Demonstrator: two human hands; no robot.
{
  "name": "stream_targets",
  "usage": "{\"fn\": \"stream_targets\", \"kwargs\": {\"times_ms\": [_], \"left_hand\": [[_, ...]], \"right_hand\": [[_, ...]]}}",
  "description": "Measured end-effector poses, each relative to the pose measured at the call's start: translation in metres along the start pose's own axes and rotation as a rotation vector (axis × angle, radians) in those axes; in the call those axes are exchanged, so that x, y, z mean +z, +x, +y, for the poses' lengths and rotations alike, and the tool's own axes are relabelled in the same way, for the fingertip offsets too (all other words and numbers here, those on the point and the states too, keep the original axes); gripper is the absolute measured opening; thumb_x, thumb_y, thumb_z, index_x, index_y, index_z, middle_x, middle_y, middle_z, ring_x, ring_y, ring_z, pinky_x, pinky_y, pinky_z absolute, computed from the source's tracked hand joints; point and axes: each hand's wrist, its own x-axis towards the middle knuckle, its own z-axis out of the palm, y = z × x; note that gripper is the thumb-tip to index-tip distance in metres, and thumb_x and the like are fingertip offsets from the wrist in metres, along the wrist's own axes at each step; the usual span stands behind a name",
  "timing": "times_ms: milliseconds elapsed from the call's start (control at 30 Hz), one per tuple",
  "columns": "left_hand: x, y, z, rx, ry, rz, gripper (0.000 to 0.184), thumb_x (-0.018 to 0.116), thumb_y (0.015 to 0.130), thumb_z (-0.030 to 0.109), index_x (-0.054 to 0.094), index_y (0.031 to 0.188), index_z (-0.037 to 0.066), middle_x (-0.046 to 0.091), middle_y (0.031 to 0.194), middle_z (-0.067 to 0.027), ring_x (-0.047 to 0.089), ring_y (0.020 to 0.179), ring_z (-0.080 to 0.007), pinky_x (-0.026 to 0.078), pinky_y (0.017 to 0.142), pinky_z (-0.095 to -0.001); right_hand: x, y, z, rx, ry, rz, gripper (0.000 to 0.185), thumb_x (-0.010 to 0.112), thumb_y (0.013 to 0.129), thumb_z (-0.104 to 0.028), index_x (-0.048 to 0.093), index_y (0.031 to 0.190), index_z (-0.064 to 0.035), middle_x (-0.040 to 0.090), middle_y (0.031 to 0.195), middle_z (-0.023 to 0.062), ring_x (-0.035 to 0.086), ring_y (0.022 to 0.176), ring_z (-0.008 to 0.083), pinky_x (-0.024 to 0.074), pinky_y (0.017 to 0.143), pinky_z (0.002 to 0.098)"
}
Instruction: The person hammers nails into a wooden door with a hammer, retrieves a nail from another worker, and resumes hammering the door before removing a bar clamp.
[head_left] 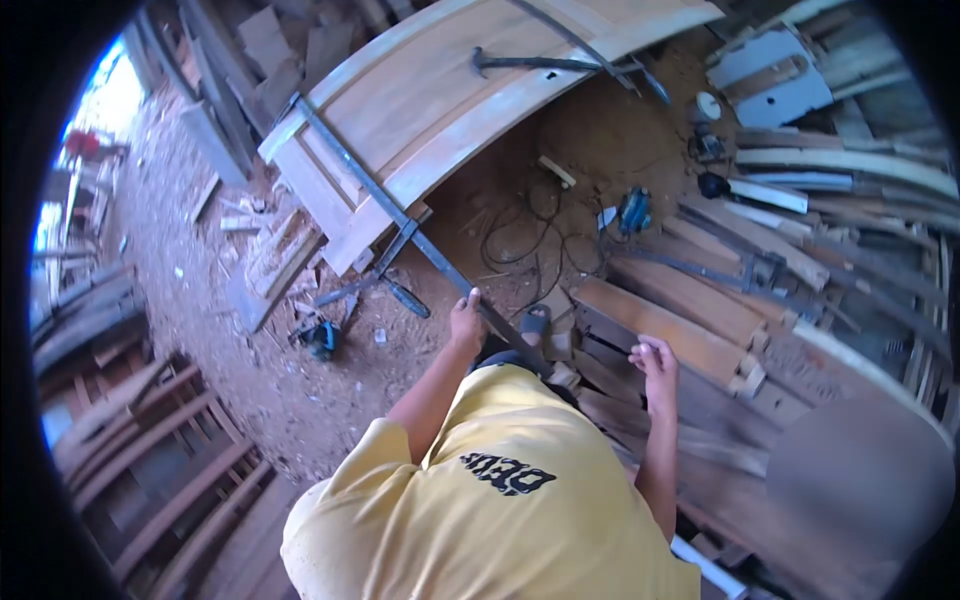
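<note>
A long metal bar clamp [355, 170] lies across the near left part of a wooden door panel [400, 110], its bar running down toward my body. My left hand [466, 320] is closed round the lower part of this bar, thumb on top. The clamp's dark handle [408, 298] hangs beside the bar, left of that hand. My right hand [656, 362] is raised over stacked timber, fingers pinched together; what they hold, if anything, is too small to name. On the panel's far right rest a hammer [530, 63] and a second bar clamp [565, 35].
Power tools lie on the dirt floor, one at the left [320, 340] and one at the right [634, 212], near a loose black cable [520, 225]. Timber beams [670, 325] are stacked at my right. Slatted wooden pieces [170, 450] stand at lower left.
</note>
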Motion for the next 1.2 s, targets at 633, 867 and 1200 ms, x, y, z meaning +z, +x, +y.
{"fn": "stream_targets", "kwargs": {"times_ms": [633,867,1200], "left_hand": [[0.047,-0.015,-0.025,0.270,-0.340,0.406,0.027,0.073,0.099,0.030,0.063,0.091,0.006,0.065,0.080,-0.0001,0.064,0.074,-0.0104,0.050,0.064,-0.0266],[0.085,-0.060,-0.024,0.301,-0.016,0.980,0.029,0.065,0.101,0.025,0.067,0.111,-0.002,0.066,0.086,-0.0123,0.064,0.076,-0.0253,0.051,0.078,-0.0399],[0.096,-0.064,0.040,0.214,0.003,1.210,0.040,0.046,0.108,0.018,0.058,0.145,0.008,0.068,0.101,-0.0197,0.065,0.094,-0.0367,0.049,0.089,-0.0456]], "right_hand": [[0.251,0.445,-0.206,-1.083,-1.053,-0.180,0.056,0.073,0.090,-0.015,0.055,0.141,-0.0031,0.060,0.131,0.0240,0.060,0.121,0.0364,0.0496,0.103,0.0472],[0.328,0.565,-0.247,-1.151,-1.464,-0.116,0.053,0.054,0.104,-0.045,0.059,0.133,-0.0008,0.067,0.119,0.0231,0.062,0.116,0.0441,0.0448,0.099,0.0571],[0.327,0.533,-0.236,-1.306,-0.977,-0.864,0.032,0.053,0.110,-0.030,0.054,0.129,-0.0043,0.064,0.086,0.0191,0.063,0.075,0.0332,0.0496,0.070,0.0460]]}}
